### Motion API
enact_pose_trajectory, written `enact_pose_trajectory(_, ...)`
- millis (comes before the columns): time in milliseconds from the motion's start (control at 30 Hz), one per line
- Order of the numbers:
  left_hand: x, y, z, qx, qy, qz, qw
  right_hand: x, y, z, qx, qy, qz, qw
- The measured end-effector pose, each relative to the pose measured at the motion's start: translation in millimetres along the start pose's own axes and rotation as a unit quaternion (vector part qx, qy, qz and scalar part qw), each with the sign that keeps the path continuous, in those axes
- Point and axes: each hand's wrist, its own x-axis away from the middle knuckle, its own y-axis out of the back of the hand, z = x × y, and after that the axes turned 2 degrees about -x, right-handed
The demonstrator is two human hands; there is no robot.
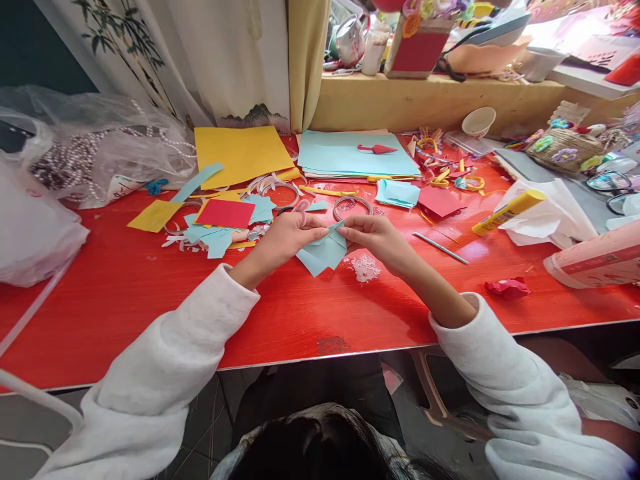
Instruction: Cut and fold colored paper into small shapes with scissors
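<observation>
A folded light blue paper (323,253) is held above the red table, its pointed ends hanging down. My left hand (284,241) pinches its upper edge from the left. From the right, my right hand (376,241) pinches the same edge, close to the left fingertips. Small scissors with pink handles (301,208) show behind my left hand. A roll of tape (353,208) lies just beyond my fingers. White shreds (365,267) lie on the table beside the paper, below my right hand.
Yellow sheets (243,155) and light blue sheets (345,152) lie at the back. Paper scraps (225,213) are on the left, a glue stick (507,212) and a thin blue stick (440,247) on the right. Plastic bags (40,220) cover the far left.
</observation>
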Motion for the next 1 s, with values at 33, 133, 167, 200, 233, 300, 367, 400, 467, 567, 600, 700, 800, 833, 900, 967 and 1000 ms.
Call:
enact_pose_trajectory(33, 0.5, -0.4, -0.3, 0.008, 0.006, 0.001, 1.0, 0.3, -0.1, 0.5, 0.005, -0.004, 0.005, 1.0)
enact_pose_trajectory(133, 1.9, -1.9, -1.1, 0.011, 0.021, 0.004, 1.0, 0.3, -1.1, 0.4, 0.029, 0.008, -0.012, 0.999)
enact_pose_trajectory(167, 2.1, -2.3, -1.1, 0.006, 0.023, 0.006, 1.0, 0.0, -1.5, -0.5, 0.039, 0.023, -0.025, 0.999)
enact_pose_trajectory(200, 2.2, -2.6, -0.7, -0.001, 0.022, 0.008, 1.0, -0.3, -1.7, -1.9, 0.049, 0.041, -0.038, 0.997)
enact_pose_trajectory(233, 2.0, -2.7, -0.1, -0.006, 0.02, 0.01, 1.0, -0.6, -1.9, -3.7, 0.061, 0.059, -0.047, 0.995)
enact_pose_trajectory(300, 1.3, -2.3, 1.9, -0.021, 0.018, 0.017, 0.999, -1.0, -1.6, -7.7, 0.092, 0.085, -0.058, 0.99)
enact_pose_trajectory(367, 0.5, -1.3, 4.4, -0.036, 0.027, 0.035, 0.998, -1.1, -0.8, -11.1, 0.131, 0.103, -0.074, 0.983)
enact_pose_trajectory(400, 0.2, -0.9, 5.6, -0.037, 0.036, 0.045, 0.998, -1.0, -0.4, -12.0, 0.152, 0.111, -0.083, 0.979)
enact_pose_trajectory(467, 0.2, -0.5, 7.1, -0.015, 0.051, 0.059, 0.997, -0.6, 0.0, -12.0, 0.179, 0.12, -0.1, 0.971)
enact_pose_trajectory(567, 1.0, -1.0, 6.4, 0.037, 0.063, 0.047, 0.996, 0.0, -0.1, -8.5, 0.15, 0.105, -0.089, 0.979)
enact_pose_trajectory(600, 1.3, -1.2, 5.6, 0.051, 0.065, 0.044, 0.996, 0.1, -0.1, -7.2, 0.132, 0.094, -0.078, 0.984)
enact_pose_trajectory(700, 2.0, -0.9, 3.2, 0.077, 0.074, 0.049, 0.993, -0.1, 0.5, -5.6, 0.118, 0.079, -0.056, 0.988)
enact_pose_trajectory(800, 2.5, 0.6, 2.2, 0.077, 0.085, 0.091, 0.989, -0.1, 1.8, -6.6, 0.138, 0.097, -0.062, 0.984)
enact_pose_trajectory(833, 2.6, 1.2, 2.1, 0.076, 0.087, 0.1, 0.988, 0.1, 2.0, -6.8, 0.141, 0.104, -0.064, 0.983)
enact_pose_trajectory(900, 3.1, 2.2, 1.9, 0.083, 0.094, 0.108, 0.986, 0.6, 2.0, -6.5, 0.132, 0.113, -0.066, 0.983)
enact_pose_trajectory(967, 3.7, 3.2, 1.4, 0.094, 0.104, 0.099, 0.985, 1.1, 1.3, -5.5, 0.11, 0.111, -0.064, 0.986)
enact_pose_trajectory(1000, 4.1, 3.7, 0.9, 0.098, 0.109, 0.096, 0.985, 1.3, 0.8, -5.1, 0.097, 0.106, -0.062, 0.988)
